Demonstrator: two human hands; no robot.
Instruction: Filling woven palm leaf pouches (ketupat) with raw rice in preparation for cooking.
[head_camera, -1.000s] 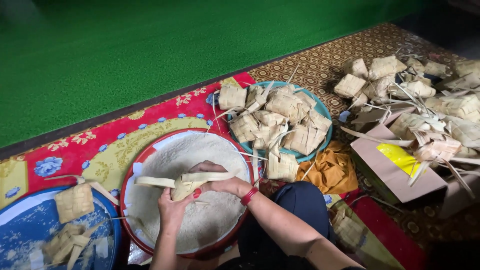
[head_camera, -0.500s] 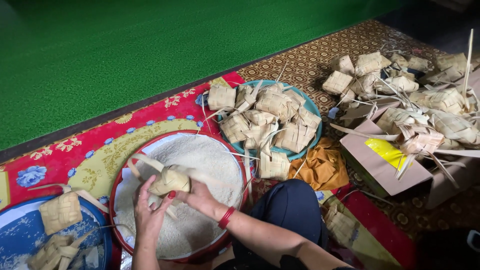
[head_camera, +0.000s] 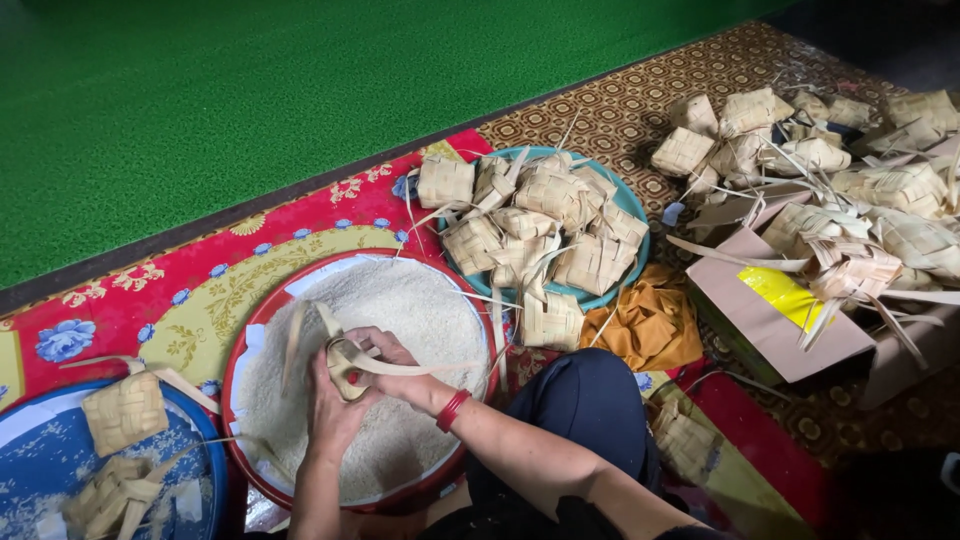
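Two hands are working together over a red-rimmed basin of rice (head_camera: 262, 330) on the floor mat (head_camera: 180, 290). The left hand (head_camera: 335, 405) is curling closed around a small woven leaf pouch (head_camera: 347, 365), and the right hand (head_camera: 395, 368) is gripping the same pouch from the other side, fingers folded over its top. The pouch is sitting just above the rice (head_camera: 400, 310), mostly covered by the hands, so its shape is hard to make out; long flat leaf strips are sticking out of it to both sides. A red bangle (head_camera: 452, 410) is circling the right wrist.

The rice is looking white, fine and grainy, heaped against the far wall of the basin. A blue basin (head_camera: 205, 470) is being cut off by the near left corner of the view; pale woven pouches are lying in it, one plump and square, the others blurred. Beyond the rice, a teal bowl (head_camera: 632, 205) is holding a pile of pouches (head_camera: 540, 215), criss-cross plaited, dry and straw-coloured, with loose strip ends trailing out. An orange cloth (head_camera: 650, 325) is lying crumpled just beside the bowl. At the right edge, a cardboard box (head_camera: 780, 335) is overflowing with more pouches, and its far side is running out of view. A green carpet (head_camera: 250, 90) with a short rough nap is filling the far side.
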